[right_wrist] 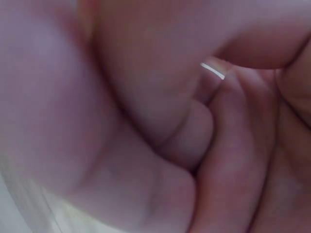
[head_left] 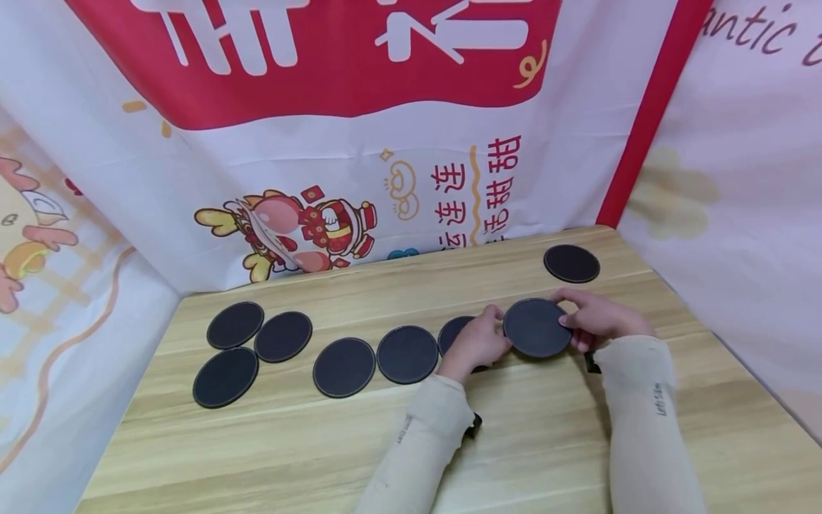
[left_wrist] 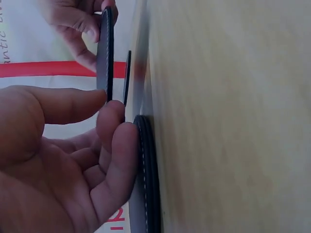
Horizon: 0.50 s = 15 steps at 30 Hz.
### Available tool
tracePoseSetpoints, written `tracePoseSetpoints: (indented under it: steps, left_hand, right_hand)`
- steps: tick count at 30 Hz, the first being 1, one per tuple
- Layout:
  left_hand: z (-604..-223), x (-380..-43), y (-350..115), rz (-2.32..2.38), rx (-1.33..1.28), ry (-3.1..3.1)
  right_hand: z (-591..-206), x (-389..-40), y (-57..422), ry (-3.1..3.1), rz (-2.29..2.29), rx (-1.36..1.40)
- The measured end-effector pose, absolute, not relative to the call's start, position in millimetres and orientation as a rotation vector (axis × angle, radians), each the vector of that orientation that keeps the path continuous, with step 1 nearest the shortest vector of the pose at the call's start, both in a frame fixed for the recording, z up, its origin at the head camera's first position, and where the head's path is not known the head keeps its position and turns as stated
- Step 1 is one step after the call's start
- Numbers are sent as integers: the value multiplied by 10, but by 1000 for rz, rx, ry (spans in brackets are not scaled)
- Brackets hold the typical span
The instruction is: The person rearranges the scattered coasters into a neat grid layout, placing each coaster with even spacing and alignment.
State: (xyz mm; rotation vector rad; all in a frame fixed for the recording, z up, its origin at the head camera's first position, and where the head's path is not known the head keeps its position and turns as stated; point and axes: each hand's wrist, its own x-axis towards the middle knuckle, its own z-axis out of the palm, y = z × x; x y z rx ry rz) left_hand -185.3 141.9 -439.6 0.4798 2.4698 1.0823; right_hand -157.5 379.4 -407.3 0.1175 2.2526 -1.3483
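Head view: 8 black round discs show, 7 on the wooden table and 1 held disc raised between 2 hands. The left hand pinches its left edge; the right hand grips its right edge with the thumb on top. Of the 7, 3 left-hand discs sit clustered, 2 middle discs lie side by side, 1 partly hidden disc is behind the left hand, and 1 far disc lies near the back right. 2 pale sleeves cover the forearms; a printed cloth stands behind the table.

Left wrist view: the left thumb and fingertips pinch the edge of the held disc, whose far side is in the right hand. Below, a stitched dark rim, perhaps 2 layers, lies just beside the fingers.

Right wrist view: blurred, curled fingers fill the picture; what they hold cannot be told from here.
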Motion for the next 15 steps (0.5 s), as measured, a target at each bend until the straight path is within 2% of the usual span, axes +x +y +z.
tracePoseSetpoints:
  steps: [15]
  left_hand:
    - [-4434, -1870, 1421, 934, 490, 2519]
  right_hand:
    - [-4273, -1660, 3724, 2253, -1278, 203]
